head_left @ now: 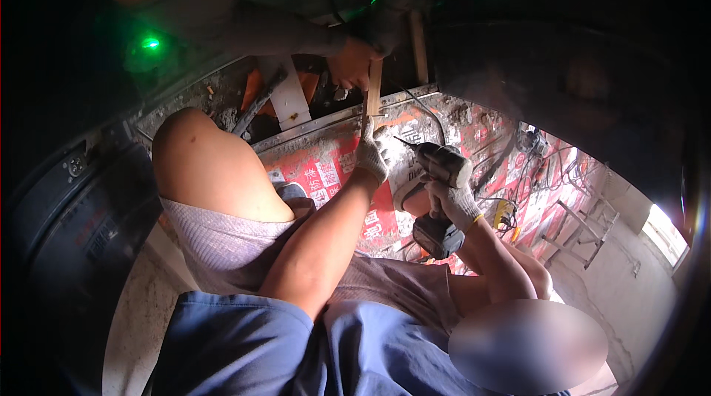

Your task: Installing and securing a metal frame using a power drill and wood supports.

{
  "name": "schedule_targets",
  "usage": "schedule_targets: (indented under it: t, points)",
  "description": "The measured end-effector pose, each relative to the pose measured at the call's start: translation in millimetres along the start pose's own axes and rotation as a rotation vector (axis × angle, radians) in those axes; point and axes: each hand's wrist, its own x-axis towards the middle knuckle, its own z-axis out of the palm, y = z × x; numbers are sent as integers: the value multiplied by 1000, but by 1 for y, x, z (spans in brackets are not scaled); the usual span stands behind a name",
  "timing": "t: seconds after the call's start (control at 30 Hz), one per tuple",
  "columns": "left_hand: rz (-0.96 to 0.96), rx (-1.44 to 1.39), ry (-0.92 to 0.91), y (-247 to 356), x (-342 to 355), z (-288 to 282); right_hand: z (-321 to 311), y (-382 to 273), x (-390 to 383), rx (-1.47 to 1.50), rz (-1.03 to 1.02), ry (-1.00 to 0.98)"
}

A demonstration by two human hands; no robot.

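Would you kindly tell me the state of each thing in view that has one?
Left hand: gloved, closed on wooden strip.
Right hand: gloved, gripping drill.
Wooden strip: held, co-worker's hand at its far end.
Drill: bit fitted, battery attached; whether running, unclear.
Floor covering: soiled.
Green light: lit.

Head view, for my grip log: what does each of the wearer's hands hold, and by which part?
Right hand: the cordless drill, by its handle. Left hand: the wooden strip, by its near end.

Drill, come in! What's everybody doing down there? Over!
Right hand gripping drill, bit apart from wood strip. Left hand at strip's near end. Co-worker's hand at its far end.
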Motion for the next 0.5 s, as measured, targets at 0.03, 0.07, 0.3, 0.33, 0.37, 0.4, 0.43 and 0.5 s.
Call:
schedule_targets:
  t: [0.03, 0.07, 0.3, 0.33, 0.37, 0.4, 0.43, 0.5]
  points:
    - [4, 2, 3, -1, 2, 0, 4, -13, -5, 7, 117, -15]
    - [-1, -39, 16, -2, 3, 2, 8, -13, -6, 35, 119, 64]
    - [35, -74, -38, 6, 26, 12, -27, 4, -2, -32, 385, -7]
    - [53, -27, -40, 10, 35, 11, -23, 2, -1, -36, 384, -9]
    - [73, 20, -40, 15, 42, 10, -13, -7, 2, -23, 298, 16]
    - [90, 36, -21, 18, 49, 9, -6, -13, 5, -10, 213, 40]
    - [97, 31, -20, 20, 54, 7, -4, -15, 9, -12, 212, 32]
    - [65, -100, -32, 16, 59, 14, -9, -17, 16, -102, 235, -4]
